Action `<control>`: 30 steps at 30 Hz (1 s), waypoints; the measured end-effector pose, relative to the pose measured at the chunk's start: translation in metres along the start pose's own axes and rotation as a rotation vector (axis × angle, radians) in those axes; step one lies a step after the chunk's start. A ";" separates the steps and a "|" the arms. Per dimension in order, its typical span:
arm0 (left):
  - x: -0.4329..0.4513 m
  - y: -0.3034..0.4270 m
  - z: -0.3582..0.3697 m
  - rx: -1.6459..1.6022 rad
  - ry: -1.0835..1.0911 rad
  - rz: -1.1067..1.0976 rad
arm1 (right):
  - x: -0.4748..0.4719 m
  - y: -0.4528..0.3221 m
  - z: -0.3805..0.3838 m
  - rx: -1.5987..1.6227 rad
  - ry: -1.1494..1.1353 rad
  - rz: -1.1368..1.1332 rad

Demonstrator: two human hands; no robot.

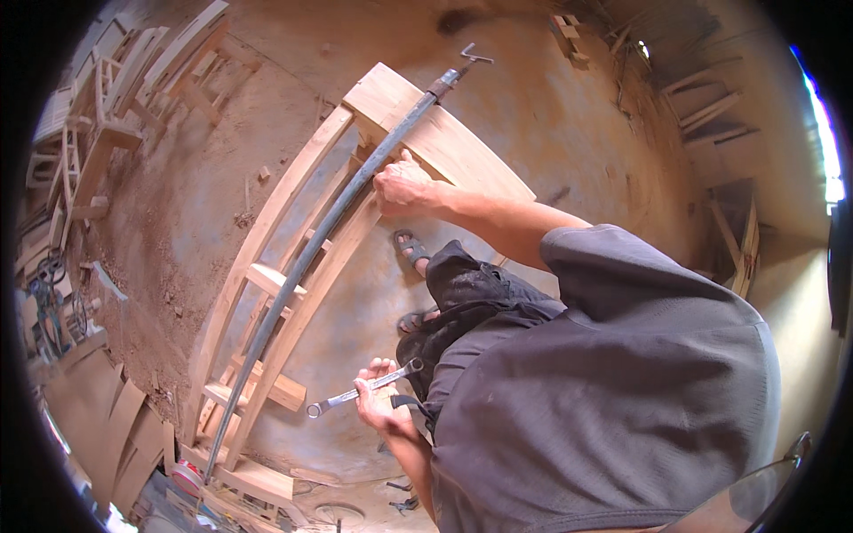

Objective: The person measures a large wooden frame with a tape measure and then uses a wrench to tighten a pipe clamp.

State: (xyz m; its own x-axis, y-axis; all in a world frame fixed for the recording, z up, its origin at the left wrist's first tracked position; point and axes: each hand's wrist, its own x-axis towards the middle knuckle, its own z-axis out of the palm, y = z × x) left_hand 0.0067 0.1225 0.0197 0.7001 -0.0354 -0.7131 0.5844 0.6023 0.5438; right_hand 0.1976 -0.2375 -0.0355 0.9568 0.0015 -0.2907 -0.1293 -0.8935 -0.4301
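Note:
In my left hand (381, 398), low in the view, a double-ended ring spanner (360, 392) lies across the palm, held by the thumb. My right hand (402, 186) is against the upper part of a wooden frame (256, 233), fingers curled beside a long metal pipe clamp (326, 226). Whether those fingers grip the frame or the pipe is hidden. The frame has long side rails, short crosspieces and a wide end board (460, 143). Along its length runs the clamp, with a bent screw handle (474, 54) past the end board.
Timber pieces and wooden frames (113, 126) stand at upper left. Sheet offcuts (110, 426) and a red-and-white round container (186, 476) are at lower left. A power tool (50, 306) sits at the left edge. Sawdust covers the floor; my sandalled foot (413, 248) is beside the frame.

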 end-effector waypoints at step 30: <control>0.109 0.089 0.070 0.723 -0.341 -0.140 | -0.142 0.033 -0.032 0.810 0.660 0.790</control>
State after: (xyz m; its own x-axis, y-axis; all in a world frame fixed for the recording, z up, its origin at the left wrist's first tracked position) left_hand 0.1639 0.1166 0.0214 0.6189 -0.3839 -0.6853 0.7150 -0.0859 0.6939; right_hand 0.0656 -0.2816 0.0187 0.4677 -0.8206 -0.3284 -0.6084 -0.0294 -0.7931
